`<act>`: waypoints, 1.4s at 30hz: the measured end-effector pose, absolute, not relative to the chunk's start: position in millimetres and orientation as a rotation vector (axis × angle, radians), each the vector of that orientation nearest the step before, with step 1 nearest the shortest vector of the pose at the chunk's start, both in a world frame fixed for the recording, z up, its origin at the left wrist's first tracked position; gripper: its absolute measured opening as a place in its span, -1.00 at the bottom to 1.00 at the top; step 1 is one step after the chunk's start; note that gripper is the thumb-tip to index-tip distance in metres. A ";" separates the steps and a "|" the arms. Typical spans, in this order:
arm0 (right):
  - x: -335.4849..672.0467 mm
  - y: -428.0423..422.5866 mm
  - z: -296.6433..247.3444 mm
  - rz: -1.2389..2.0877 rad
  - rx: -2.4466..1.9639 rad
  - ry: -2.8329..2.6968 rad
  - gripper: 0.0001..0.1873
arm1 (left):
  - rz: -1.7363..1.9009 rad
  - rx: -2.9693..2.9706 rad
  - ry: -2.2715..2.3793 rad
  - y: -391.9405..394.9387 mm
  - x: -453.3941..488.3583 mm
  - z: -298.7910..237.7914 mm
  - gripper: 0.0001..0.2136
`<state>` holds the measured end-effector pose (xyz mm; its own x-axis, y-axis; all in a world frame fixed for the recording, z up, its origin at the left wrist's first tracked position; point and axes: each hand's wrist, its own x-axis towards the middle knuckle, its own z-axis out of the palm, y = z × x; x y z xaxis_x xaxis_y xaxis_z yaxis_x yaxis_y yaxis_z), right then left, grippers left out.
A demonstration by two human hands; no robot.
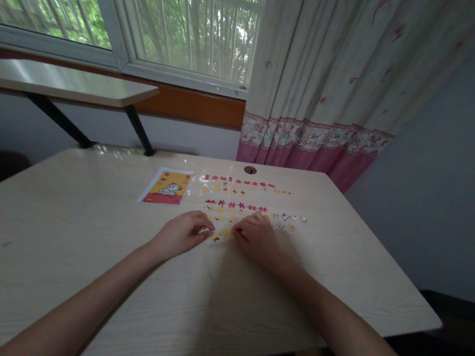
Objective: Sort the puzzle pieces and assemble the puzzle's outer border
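Small jigsaw puzzle pieces lie in rows on the table, red ones, yellow ones and some white ones. My left hand rests at the left of the lowest pieces, thumb and forefinger drawn together beside a yellow piece. Whatever is between those fingertips is too small to make out. My right hand is across from it, fingers curled down by another yellow piece, and it covers part of the rows. A picture card with a white dog on yellow and red lies left of the rows.
The pale wooden table has a round cable hole near its back edge. A raised shelf on black legs stands at the back left. Behind are a barred window and a floral curtain.
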<state>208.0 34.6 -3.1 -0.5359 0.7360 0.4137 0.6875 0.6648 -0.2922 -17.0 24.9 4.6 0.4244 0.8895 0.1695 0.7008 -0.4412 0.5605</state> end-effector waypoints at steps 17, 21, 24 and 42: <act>203.2 26.3 2.3 -0.002 -1.066 -2.560 -0.85 | 0.441 2.611 1.237 11.1 -7.9 10.6 -0.81; 203.8 27.4 1.4 0.002 -1.046 -2.561 -0.86 | 0.330 2.780 1.233 7.5 -4.8 15.0 -0.79; 211.5 33.8 2.4 0.030 -1.026 -2.551 -0.88 | 0.266 2.886 1.206 6.5 -3.5 18.0 -0.79; 250.2 46.4 12.2 0.396 -0.932 -2.654 -0.92 | 0.224 2.920 1.220 7.7 -7.3 11.9 -0.76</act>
